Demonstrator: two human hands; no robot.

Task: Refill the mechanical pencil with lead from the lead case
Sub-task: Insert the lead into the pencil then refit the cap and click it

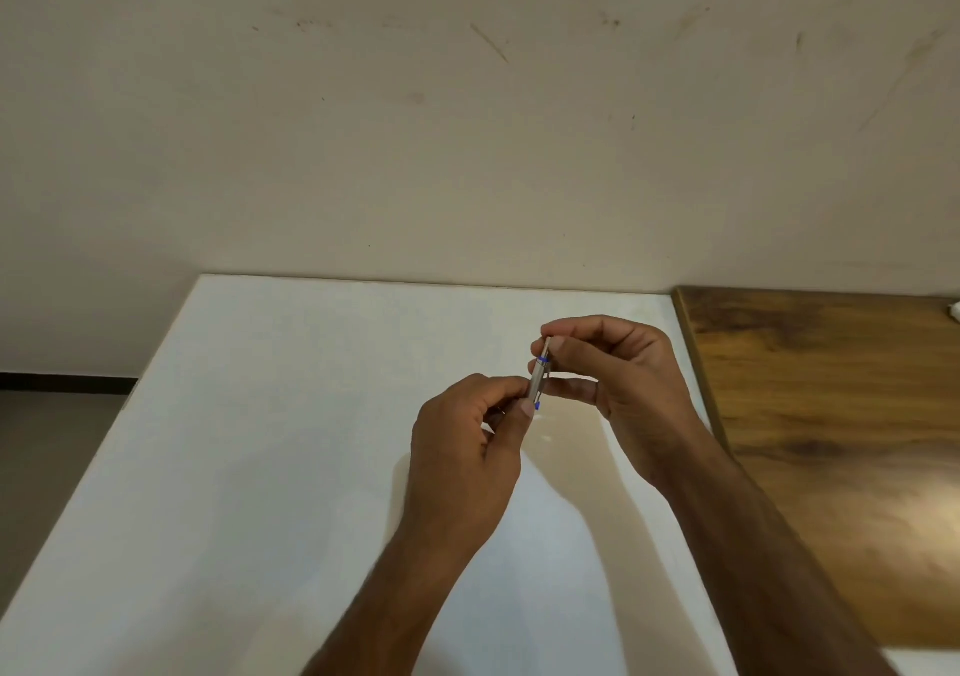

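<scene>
A silver mechanical pencil (538, 380) with blue accents is held upright and a little tilted above the white table (291, 415). My left hand (467, 446) grips its lower part, with most of the barrel hidden inside the curled fingers. My right hand (618, 368) pinches the pencil's top end between thumb and fingertips, and one finger lies behind the barrel. No lead case shows anywhere in view; whether either hand hides one I cannot tell.
A wooden tabletop (831, 415) adjoins the white table on the right, with a small white object (955, 309) at its far right edge. A scuffed cream wall (467, 129) rises behind both. Grey floor (52, 441) shows at the left.
</scene>
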